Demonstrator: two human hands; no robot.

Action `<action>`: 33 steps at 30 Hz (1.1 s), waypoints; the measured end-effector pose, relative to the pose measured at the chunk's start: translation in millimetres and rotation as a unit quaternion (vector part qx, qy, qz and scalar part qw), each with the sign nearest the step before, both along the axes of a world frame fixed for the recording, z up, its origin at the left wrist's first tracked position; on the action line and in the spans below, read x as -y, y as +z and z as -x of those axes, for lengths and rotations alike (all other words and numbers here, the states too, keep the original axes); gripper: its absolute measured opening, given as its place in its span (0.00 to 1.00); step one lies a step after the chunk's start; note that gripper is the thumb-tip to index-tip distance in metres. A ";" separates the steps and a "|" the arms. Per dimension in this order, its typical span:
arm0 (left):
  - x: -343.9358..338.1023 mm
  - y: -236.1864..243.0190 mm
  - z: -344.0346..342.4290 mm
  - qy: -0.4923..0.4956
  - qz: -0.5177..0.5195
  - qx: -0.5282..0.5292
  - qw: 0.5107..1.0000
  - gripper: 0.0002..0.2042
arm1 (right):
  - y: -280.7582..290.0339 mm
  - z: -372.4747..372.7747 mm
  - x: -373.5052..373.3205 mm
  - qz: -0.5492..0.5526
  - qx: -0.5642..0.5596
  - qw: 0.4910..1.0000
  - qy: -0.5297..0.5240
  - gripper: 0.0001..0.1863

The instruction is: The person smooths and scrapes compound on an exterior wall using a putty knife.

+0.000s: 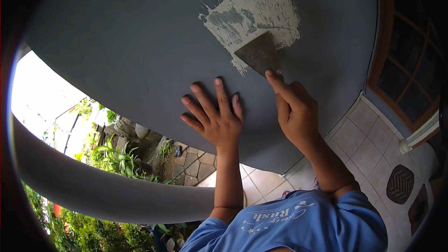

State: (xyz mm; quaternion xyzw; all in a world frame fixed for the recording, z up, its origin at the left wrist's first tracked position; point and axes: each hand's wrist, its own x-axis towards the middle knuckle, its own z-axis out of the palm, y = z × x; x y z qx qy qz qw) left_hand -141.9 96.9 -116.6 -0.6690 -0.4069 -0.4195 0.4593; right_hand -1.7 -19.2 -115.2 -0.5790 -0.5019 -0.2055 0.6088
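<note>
My right hand [294,112] grips a flat metal scraper [259,56], index finger stretched along its blade. The blade lies against a dark grey painted wall [116,42], at the lower edge of a pale patch [254,9] where the paint is scraped off. My left hand [212,116] rests flat on the wall just left of the right hand, fingers spread and holding nothing. Both forearms rise from blue short sleeves at the bottom edge.
A wooden window frame [401,65] stands at the right of the wall. Beige floor tiles [368,144] run below it, with dark patterned mats [400,184]. At left, a grey rounded rail [93,186] crosses in front of green plants [116,158] and paving stones.
</note>
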 end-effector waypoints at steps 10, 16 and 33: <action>-2.6 0.1 -1.3 -0.003 -0.028 -0.011 1.000 0.27 | -11.5 0.0 28.7 -0.036 -0.114 0.992 0.028 0.24; -0.4 2.3 1.1 -0.002 -0.027 -0.008 1.000 0.27 | -3.9 5.9 31.7 -0.054 -0.040 0.995 0.071 0.22; -1.2 0.5 -0.4 -0.014 -0.024 -0.003 1.000 0.26 | -6.0 2.4 45.5 -0.028 -0.183 0.974 0.127 0.21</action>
